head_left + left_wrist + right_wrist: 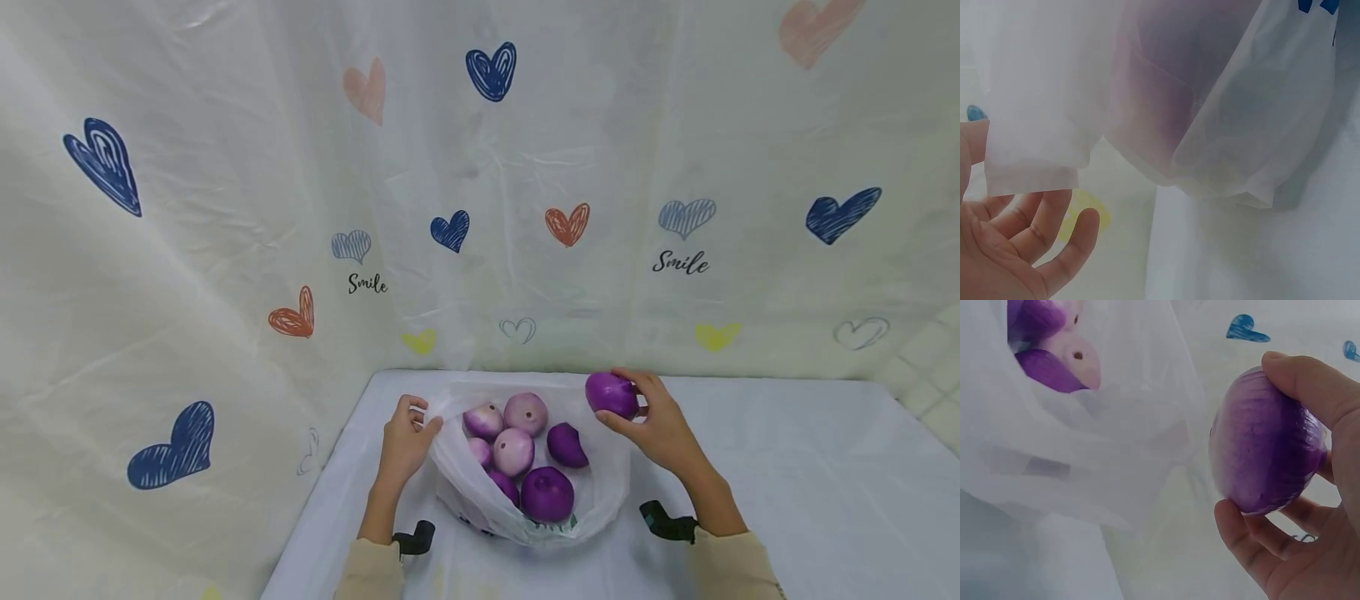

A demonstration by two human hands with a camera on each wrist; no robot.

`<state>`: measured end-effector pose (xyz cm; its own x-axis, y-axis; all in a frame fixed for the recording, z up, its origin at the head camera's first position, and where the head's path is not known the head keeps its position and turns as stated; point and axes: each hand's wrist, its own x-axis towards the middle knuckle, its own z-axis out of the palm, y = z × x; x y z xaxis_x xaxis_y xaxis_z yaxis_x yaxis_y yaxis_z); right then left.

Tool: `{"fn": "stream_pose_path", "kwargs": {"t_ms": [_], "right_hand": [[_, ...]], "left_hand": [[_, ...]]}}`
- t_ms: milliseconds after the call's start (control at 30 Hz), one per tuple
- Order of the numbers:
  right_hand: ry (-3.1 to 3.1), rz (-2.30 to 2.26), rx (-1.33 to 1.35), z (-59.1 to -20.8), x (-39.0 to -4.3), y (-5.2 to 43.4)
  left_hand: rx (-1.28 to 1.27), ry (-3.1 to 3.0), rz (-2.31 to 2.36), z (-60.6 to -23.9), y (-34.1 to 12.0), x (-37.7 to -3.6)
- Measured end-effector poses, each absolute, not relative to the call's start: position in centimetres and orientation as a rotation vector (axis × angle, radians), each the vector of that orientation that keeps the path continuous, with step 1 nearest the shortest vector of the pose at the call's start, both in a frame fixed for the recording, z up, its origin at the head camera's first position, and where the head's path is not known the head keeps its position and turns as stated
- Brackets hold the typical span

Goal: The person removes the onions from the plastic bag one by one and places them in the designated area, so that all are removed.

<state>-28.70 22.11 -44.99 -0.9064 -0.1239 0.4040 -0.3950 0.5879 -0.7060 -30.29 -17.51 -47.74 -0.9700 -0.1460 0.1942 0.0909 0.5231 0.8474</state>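
Fingers and thumb of the right hand (660, 429) curl around a purple onion (611, 394), holding it in the air just above the far right edge of a thin white plastic bag (600, 492); the right wrist view shows the onion (1266, 450) cupped between the thumb on top and the fingers (1254, 540) beneath, with the bag's film (1104, 444) just to its left. The left hand (405, 442) is at the bag's left rim, pinching the plastic there and pulling the mouth open; in the left wrist view its fingers (1041, 231) are loosely spread below a fold of the bag (1035, 169), so how firm the pinch is cannot be told from that view. The two hands are well apart, one on each side of the bag. Inside the open bag lie more onions (525, 450), some deep purple and some pale pinkish, packed against each other. The bag rests on a table (810, 467) covered in pale cloth, near its middle. Behind and to the left hangs a white curtain (225, 208) printed with blue, orange and yellow hearts and the word Smile.
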Motion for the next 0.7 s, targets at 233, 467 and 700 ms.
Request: {"fn": "stream_pose_path", "kwargs": {"t_ms": [233, 467, 700], "right_hand": [[-2.537, 1.169, 0.299, -45.3, -28.9, 24.2], [-2.543, 1.176, 0.217, -46.0, -29.0, 25.8], [-2.617, 1.236, 0.132, -47.1, -29.5, 26.9]], "left_hand": [[0.037, -2.504, -1.406, -47.9, -17.6, -30.3], [0.028, -2.494, -1.391, -47.9, -17.7, -30.5], [0.020, -2.484, -1.386, -48.2, -17.8, -30.5]]}}
